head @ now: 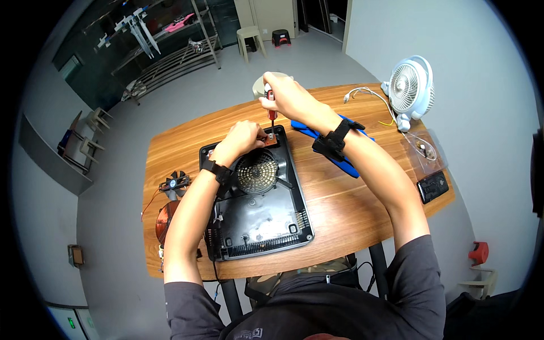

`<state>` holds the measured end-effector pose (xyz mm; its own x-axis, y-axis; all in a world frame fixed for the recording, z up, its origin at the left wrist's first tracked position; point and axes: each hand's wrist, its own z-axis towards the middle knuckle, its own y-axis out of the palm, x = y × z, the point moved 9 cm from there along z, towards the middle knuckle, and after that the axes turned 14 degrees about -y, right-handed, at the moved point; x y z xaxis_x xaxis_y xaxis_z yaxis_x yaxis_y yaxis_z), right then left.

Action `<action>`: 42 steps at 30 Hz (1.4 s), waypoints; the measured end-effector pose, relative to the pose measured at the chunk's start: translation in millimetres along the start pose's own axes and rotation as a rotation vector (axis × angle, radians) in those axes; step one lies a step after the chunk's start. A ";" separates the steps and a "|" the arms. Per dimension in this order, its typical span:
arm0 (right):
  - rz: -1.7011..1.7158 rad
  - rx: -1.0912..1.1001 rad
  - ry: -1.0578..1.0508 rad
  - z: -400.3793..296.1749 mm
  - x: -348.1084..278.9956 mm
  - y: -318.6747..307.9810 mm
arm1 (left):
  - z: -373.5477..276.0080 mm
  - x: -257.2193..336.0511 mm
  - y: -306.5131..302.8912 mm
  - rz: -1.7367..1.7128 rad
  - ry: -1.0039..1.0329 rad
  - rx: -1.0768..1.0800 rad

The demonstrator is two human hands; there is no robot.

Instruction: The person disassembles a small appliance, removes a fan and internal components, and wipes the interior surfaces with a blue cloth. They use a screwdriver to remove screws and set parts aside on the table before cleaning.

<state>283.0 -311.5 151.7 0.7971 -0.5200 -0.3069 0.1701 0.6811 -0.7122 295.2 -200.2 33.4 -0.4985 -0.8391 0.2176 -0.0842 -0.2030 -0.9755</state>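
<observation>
My right hand (282, 95) is closed around the red handle of a screwdriver (272, 112), held upright with its shaft pointing down. The tip meets a small orange-brown circuit board (270, 140) at the far end of a black plastic appliance housing (259, 216), which looks like an induction cooker's base. My left hand (244, 138) has its fingertips at the board's left side, by the screwdriver tip. Nearer to me, a round vent grille (256, 172) is moulded into the housing. Whether a screw sits under the tip is too small to tell.
Left of the housing lie a black cooling fan (174, 185) and a copper coil (165, 219), partly behind my left arm. Blue cloth (350, 168) lies under my right forearm. A white desk fan (403, 91), a clear plastic bag (418, 155) and a black phone (432, 187) occupy the table's right side.
</observation>
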 end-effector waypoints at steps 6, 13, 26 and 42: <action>-0.170 -0.100 -0.001 9.5 0.5 0.3 | -1.2 4.4 -2.8 -0.008 0.033 0.009; -0.421 -0.249 0.088 16.5 2.2 -1.6 | -2.2 9.9 -6.1 0.008 0.038 -0.003; -0.227 -0.334 -0.026 6.3 0.6 -7.5 | 0.6 15.3 -6.2 -0.012 -0.030 -0.060; -0.230 -0.337 -0.074 23.1 -7.5 12.0 | -2.3 7.9 -7.2 -0.020 -0.098 -0.054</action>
<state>292.4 -287.5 160.1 0.8020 -0.5922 -0.0777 0.1597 0.3381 -0.9275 289.9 -204.2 42.1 -0.4099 -0.8810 0.2363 -0.1409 -0.1948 -0.9707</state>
